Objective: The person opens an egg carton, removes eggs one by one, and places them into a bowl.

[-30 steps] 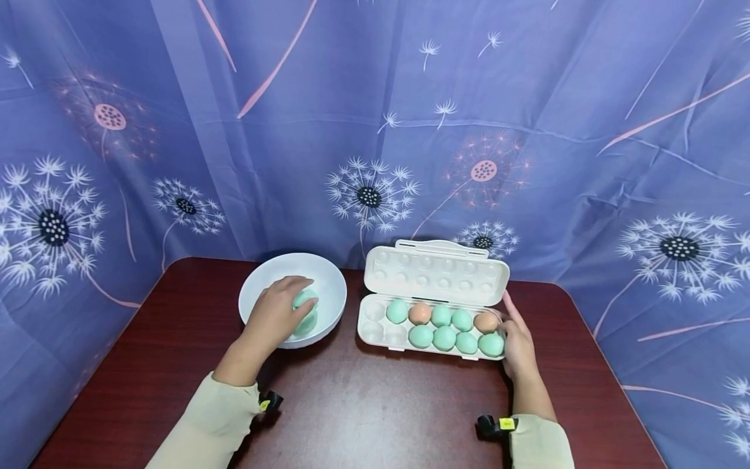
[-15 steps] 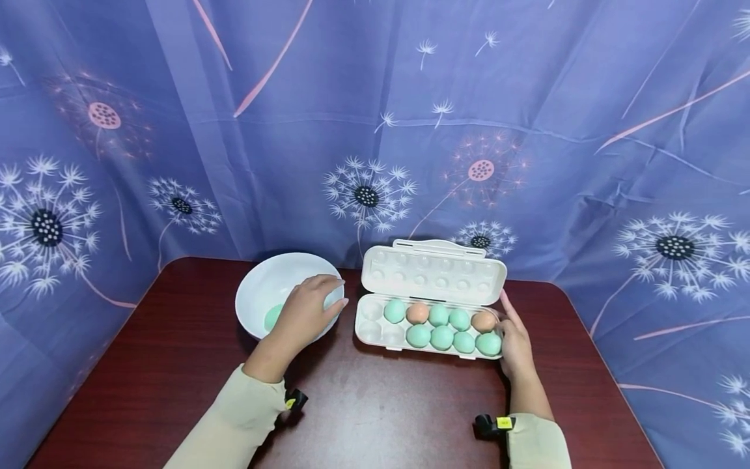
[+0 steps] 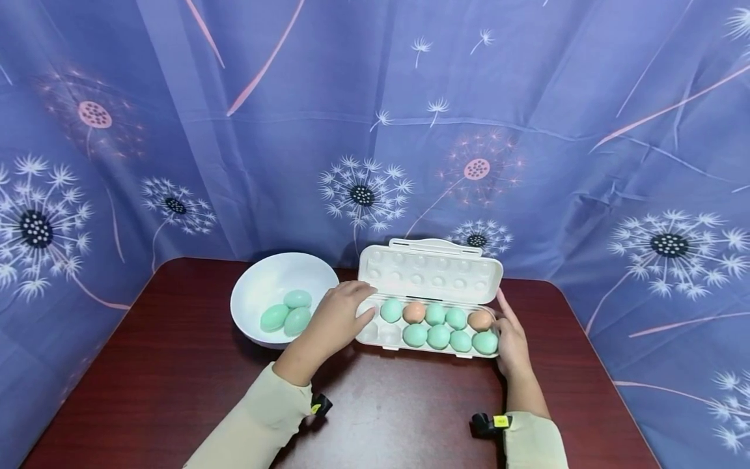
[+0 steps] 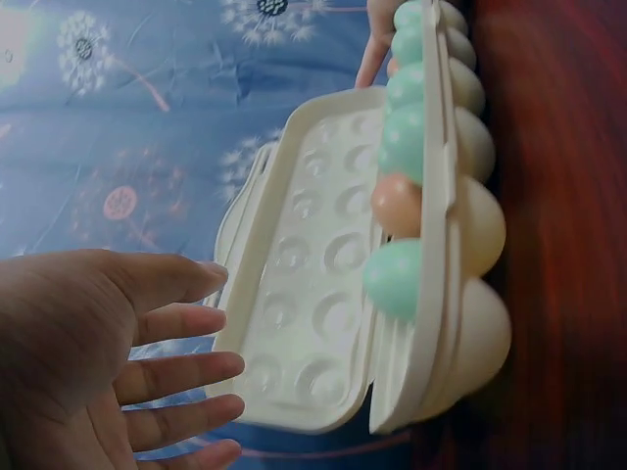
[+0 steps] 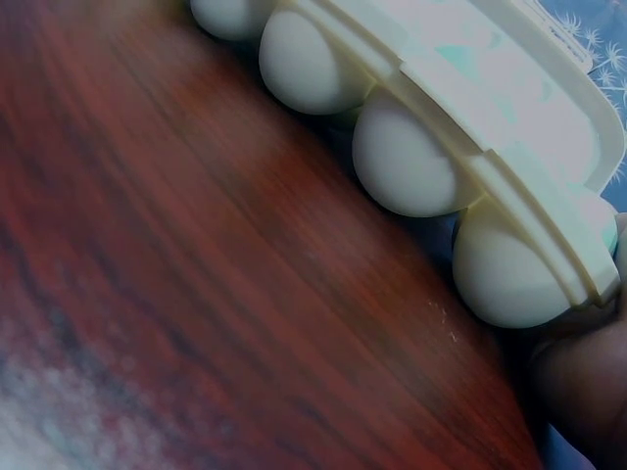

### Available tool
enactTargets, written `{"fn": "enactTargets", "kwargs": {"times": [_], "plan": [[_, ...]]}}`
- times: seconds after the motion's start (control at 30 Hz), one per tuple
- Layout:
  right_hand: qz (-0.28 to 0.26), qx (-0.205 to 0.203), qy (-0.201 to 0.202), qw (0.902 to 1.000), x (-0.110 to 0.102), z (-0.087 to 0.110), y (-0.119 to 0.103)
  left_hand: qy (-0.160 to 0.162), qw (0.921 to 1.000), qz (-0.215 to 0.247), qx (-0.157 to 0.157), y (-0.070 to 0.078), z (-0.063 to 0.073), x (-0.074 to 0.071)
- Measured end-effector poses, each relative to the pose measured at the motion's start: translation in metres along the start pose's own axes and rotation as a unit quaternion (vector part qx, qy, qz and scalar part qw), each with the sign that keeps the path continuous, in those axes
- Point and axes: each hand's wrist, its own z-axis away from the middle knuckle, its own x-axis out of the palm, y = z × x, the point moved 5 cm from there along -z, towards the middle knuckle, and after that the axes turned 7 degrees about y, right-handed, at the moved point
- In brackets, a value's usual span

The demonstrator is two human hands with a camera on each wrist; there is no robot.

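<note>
In the head view, a white egg carton [image 3: 430, 270] lies unlatched with its lid tilted back. Mint-green eggs [image 3: 438, 337] and two brown eggs [image 3: 414, 312] fill most of its cups; the cups at the left end hold none. My left hand [image 3: 335, 318] hovers at that end, between bowl and carton. The left wrist view has its fingers [image 4: 186, 377] spread and straight, holding nothing. My right hand [image 3: 513, 342] grips the carton's right end, thumb at the near side; part of its fingers is hidden. Three mint-green eggs [image 3: 297, 322] sit in a white bowl [image 3: 249, 286].
Bowl and carton stand side by side toward the back of a dark red-brown wooden table [image 3: 398, 404]. A blue curtain [image 3: 281, 163] with dandelion prints hangs right behind and around the table.
My left hand has left the bowl and moved right to the carton's left end, uncovering the eggs in the bowl. The right hand stays on the carton.
</note>
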Motion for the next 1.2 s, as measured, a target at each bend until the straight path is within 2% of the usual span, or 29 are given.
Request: {"fn": "enactTargets", "kwargs": {"times": [0.17, 0.33, 0.53, 0.9, 1.2], "plan": [[0.001, -0.011, -0.001, 0.9999, 0.001, 0.000, -0.001, -0.022, 0.9997, 0.009, 0.009, 0.008, -0.002, 0.015], [0.011, -0.010, 0.004, 0.9999, 0.002, 0.000, 0.000, -0.041, 0.9989, -0.012, 0.020, 0.010, -0.005, 0.033], [0.005, -0.014, -0.003, 0.9999, 0.002, 0.001, -0.001, -0.051, 0.9985, -0.020, 0.002, 0.009, -0.009, 0.051], [0.022, -0.014, 0.000, 0.9997, 0.004, 0.000, -0.003, -0.041, 0.9983, -0.038, -0.019, 0.007, -0.016, 0.073], [-0.006, -0.001, -0.002, 1.0000, 0.002, 0.001, -0.002, -0.014, 0.9983, -0.052, -0.021, 0.006, -0.019, 0.085]]}}
